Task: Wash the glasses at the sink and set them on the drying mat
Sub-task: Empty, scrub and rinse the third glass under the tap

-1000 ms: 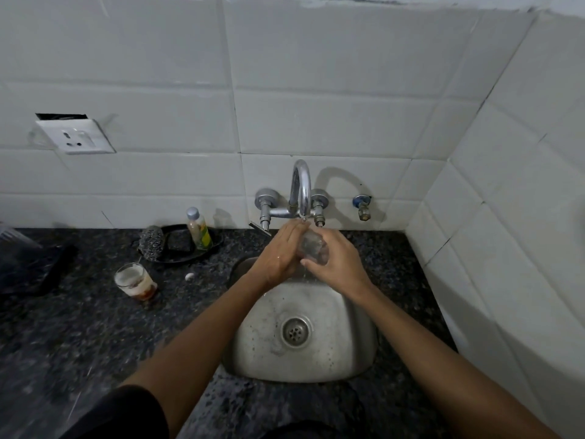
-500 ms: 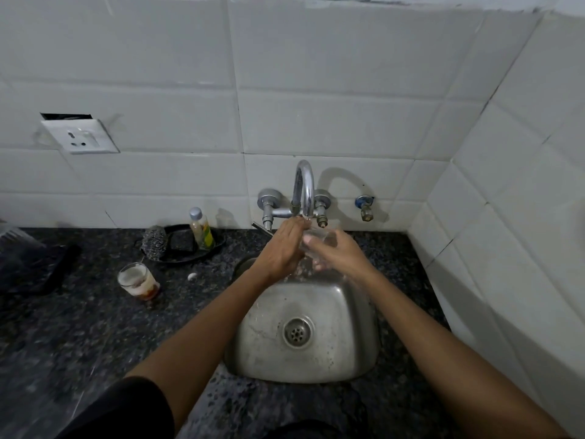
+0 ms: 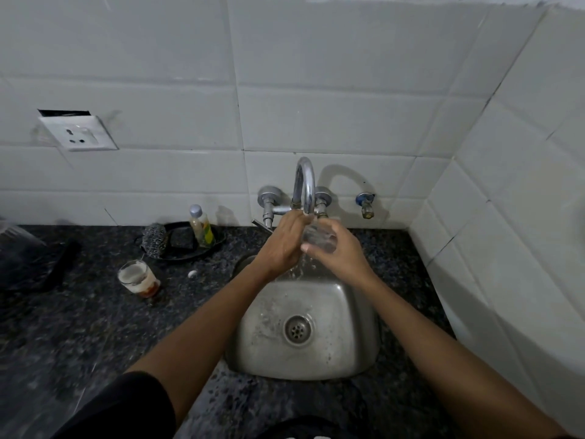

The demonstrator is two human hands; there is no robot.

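A clear glass [image 3: 318, 237] is held under the chrome tap [image 3: 304, 185], and water runs over it and down into the steel sink [image 3: 354, 340]. My right hand [image 3: 340, 253] grips the glass from the right, fingers curled round it. My left hand [image 3: 281, 245] is against the glass's left side, its fingers mostly hidden behind the glass. A second glass [image 3: 139, 278] with milky and reddish residue stands on the dark counter left of the sink. A dark mat [image 3: 34, 264] lies at the far left of the counter.
A black dish [image 3: 190, 245] behind the dirty glass holds a steel scrubber [image 3: 154, 240] and a small soap bottle [image 3: 201, 226]. A wall socket [image 3: 77, 133] sits on the tiles at left. A tiled side wall closes in the right side.
Both hands have lifted the glass closer under the spout. Water now spills visibly from the glass into the sink.
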